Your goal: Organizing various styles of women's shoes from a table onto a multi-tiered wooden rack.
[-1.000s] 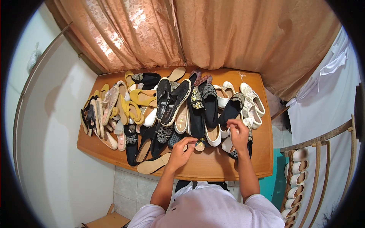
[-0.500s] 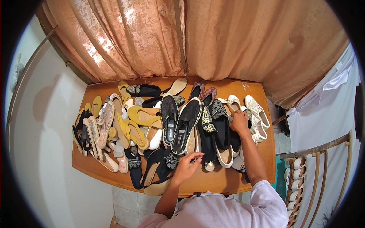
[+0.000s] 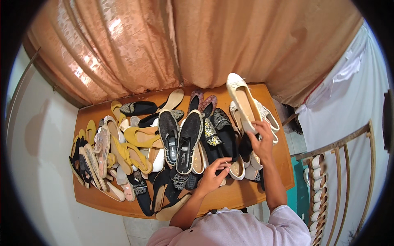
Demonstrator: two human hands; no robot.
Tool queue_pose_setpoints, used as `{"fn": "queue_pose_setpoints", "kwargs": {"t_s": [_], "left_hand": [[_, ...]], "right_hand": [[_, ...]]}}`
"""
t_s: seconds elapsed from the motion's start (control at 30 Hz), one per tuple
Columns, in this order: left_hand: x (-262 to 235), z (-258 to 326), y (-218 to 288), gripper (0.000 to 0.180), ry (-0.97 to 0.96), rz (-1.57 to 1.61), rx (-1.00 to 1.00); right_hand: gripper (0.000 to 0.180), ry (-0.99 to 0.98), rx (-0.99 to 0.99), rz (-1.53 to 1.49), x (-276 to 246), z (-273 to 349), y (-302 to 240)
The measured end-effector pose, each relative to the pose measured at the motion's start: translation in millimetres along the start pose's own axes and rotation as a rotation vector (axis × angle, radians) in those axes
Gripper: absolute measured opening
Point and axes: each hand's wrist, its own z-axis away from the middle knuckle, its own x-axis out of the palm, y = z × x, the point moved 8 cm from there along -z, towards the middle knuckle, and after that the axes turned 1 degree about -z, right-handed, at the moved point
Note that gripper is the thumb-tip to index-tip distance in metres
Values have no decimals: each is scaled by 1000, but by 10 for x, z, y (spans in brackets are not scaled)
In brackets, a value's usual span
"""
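My right hand (image 3: 262, 139) grips a white ballet flat (image 3: 245, 100) with a beige insole by its heel end, toe pointing to the far side, raised above the other shoes. My left hand (image 3: 214, 176) hovers low over the near side of the pile, fingers partly bent and apart, holding nothing. Just beyond its fingertips is a white-rimmed slip-on (image 3: 237, 169). A pair of black espadrille mules (image 3: 189, 141) lies left of that, on top of the pile. Black flats with patterned toes (image 3: 223, 131) sit between the two hands.
Mustard-yellow flats (image 3: 141, 137) and several lace and black shoes crowd the left of the wooden table (image 3: 123, 207). Brown curtains (image 3: 230, 45) hang behind it. To the right stand a wooden rack (image 3: 338, 180), a row of white shoes (image 3: 318, 184) and white cloth (image 3: 336, 115).
My right hand has lifted the white ballet flat out of the right side of the pile. My left hand has moved slightly right relative to the shoes, and the view has shifted.
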Motion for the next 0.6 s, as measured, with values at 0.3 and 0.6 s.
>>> {"fn": "queue_pose_setpoints", "kwargs": {"t_s": [0.3, 0.6], "left_hand": [[744, -493, -37, 49, 122, 419, -29], [2497, 324, -176, 43, -445, 152, -230]], "right_hand": [[28, -133, -217, -24, -646, 1139, -410], [55, 239, 587, -269, -2079, 2664, 60]]}}
